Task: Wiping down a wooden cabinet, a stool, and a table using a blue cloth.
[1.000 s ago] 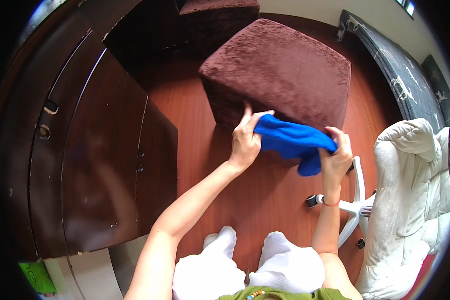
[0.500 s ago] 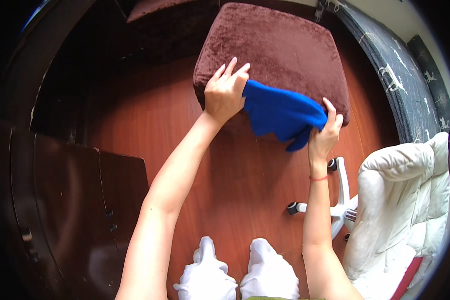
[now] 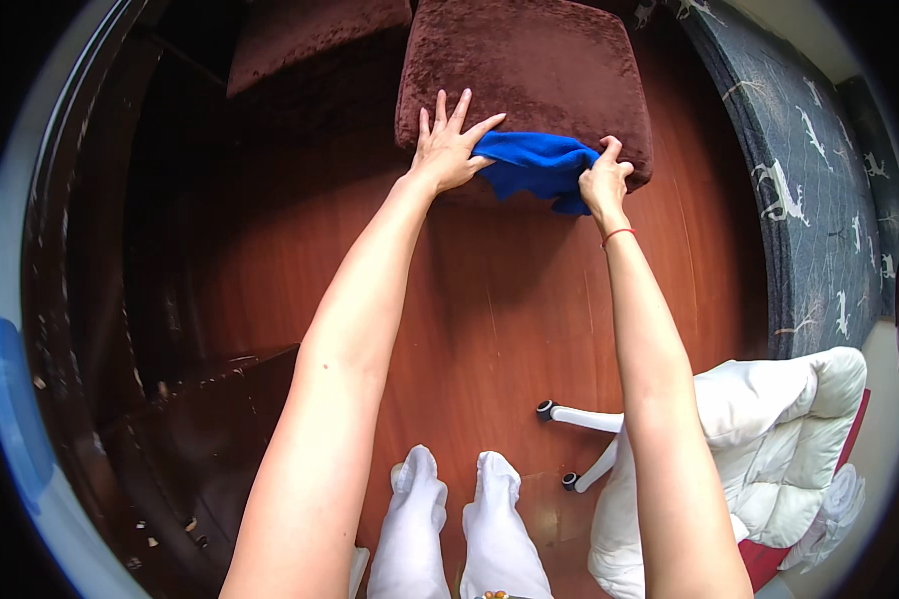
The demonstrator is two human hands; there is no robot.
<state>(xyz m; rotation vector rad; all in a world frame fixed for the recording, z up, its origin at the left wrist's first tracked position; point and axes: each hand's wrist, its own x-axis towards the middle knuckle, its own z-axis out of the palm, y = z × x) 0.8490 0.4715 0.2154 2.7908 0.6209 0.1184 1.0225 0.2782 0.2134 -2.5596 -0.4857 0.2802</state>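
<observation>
- One blue cloth (image 3: 537, 152) lies along the near edge of the brown velvety stool (image 3: 524, 60), stretched between your hands, its lower part hanging down over the side.
- Your left hand (image 3: 449, 152) has its fingers and thumb spread apart, fingertips on the stool's top, the cloth's left end touching it between thumb and forefinger.
- Your right hand (image 3: 606, 180) is curled, pinching the cloth's right end near the stool's corner; a red band (image 3: 618, 236) circles that wrist.
- Beneath is your reddish wooden floor (image 3: 499, 309), with your white-clad feet (image 3: 420, 479) near the lower edge.
- To your right stands a white padded chair (image 3: 769, 429), below dark deer-patterned fabric (image 3: 799, 190).
</observation>
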